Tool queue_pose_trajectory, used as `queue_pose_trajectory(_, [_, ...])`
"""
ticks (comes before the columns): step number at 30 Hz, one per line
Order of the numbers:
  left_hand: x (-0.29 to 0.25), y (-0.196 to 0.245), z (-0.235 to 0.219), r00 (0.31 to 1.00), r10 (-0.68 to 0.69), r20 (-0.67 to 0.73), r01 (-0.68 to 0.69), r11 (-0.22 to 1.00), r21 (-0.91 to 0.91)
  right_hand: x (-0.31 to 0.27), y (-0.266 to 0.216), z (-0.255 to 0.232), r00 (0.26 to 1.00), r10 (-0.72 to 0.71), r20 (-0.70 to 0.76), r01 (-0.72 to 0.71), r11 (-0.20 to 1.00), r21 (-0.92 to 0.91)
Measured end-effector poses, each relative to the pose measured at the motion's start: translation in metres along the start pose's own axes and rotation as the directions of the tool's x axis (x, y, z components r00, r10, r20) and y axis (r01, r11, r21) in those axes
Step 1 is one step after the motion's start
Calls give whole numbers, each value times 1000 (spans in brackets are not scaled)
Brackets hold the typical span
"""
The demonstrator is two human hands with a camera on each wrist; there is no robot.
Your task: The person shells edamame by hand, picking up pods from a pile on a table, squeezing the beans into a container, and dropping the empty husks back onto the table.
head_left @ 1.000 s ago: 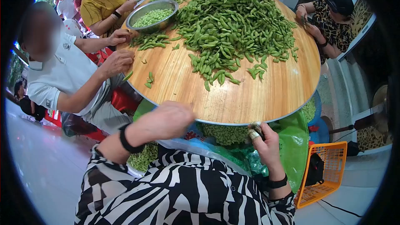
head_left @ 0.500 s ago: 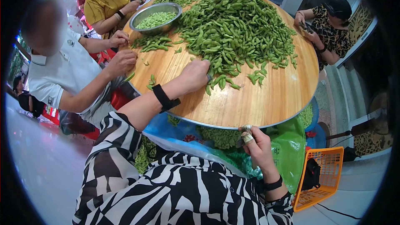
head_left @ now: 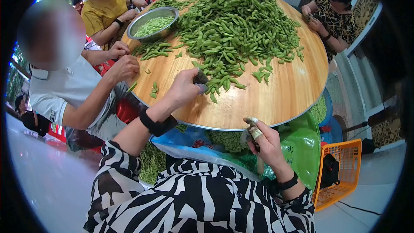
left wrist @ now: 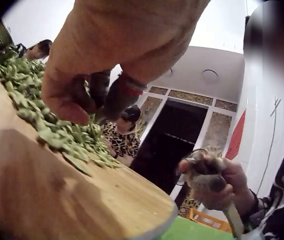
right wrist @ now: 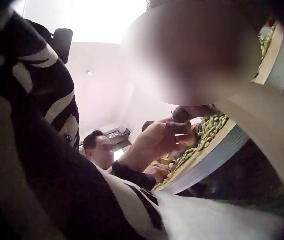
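Green soybean pods (head_left: 237, 30) lie heaped on a round wooden table (head_left: 263, 108). My left hand (head_left: 184, 88) is over the tabletop at the heap's near left edge, dark covers on some fingertips. In the left wrist view its thumb and fingers bend toward each other beside the pods. My right hand (head_left: 268, 141) is low, just off the table's near edge, fingers curled, pale wrapping on the thumb side. In the left wrist view it shows dark-covered fingertips (left wrist: 212, 182); I cannot tell what they enclose. A pale strip (head_left: 261, 165) shows below that hand.
A metal bowl (head_left: 163, 33) of shelled beans stands at the table's left. Beneath the near edge are shelled beans (head_left: 228, 140) and a green plastic sheet (head_left: 302, 146). An orange basket (head_left: 345, 143) stands right. Several people sit around, one in a white shirt (head_left: 77, 88) close on the left.
My left hand went from near my body out to the heap, then drew slightly back to the left. My right hand stayed near the table edge; a pale strip now shows under it.
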State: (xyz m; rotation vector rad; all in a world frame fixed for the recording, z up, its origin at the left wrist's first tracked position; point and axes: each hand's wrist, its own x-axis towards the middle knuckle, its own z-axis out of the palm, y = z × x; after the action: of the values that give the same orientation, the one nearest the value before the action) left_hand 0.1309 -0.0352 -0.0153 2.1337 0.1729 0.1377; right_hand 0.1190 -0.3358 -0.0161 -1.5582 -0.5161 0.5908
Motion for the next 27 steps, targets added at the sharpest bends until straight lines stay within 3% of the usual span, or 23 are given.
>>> queue_pose_trajectory(1, [-6,8,9,1000,25,8,-24,991,-133,2,-7,2,1000,26,7,-26,999,39])
queue_pose_trajectory(2, [-11,16,19,988,150,-34,-153,981,-120,3,-12,4,999,51,16,-52,996,75])
queue_pose_trajectory(3, [-17,26,28,987,157,-24,-159,979,-126,4,-13,6,999,54,2,-54,996,73])
queue_pose_trajectory(5, [-26,42,44,996,92,5,-87,955,-285,8,-11,9,996,86,7,-85,953,290])
queue_pose_trajectory(6, [-30,48,53,988,154,1,-145,938,-315,10,-8,9,996,88,8,-86,950,299])
queue_pose_trajectory(9, [-40,66,62,962,263,79,-244,950,-194,10,-6,11,996,79,-37,-54,891,451])
queue_pose_trajectory(13, [-39,61,74,915,394,90,-372,908,-194,8,-3,8,998,56,-15,-40,863,504])
queue_pose_trajectory(17, [-40,64,73,924,366,115,-346,924,-162,3,-3,8,995,100,15,-89,800,593])
queue_pose_trajectory(22, [-43,62,78,958,239,159,-165,912,-375,0,-3,8,996,82,27,-81,781,619])
queue_pose_trajectory(27, [-42,62,76,942,296,161,-228,911,-345,-1,-2,9,993,114,44,-116,770,628])
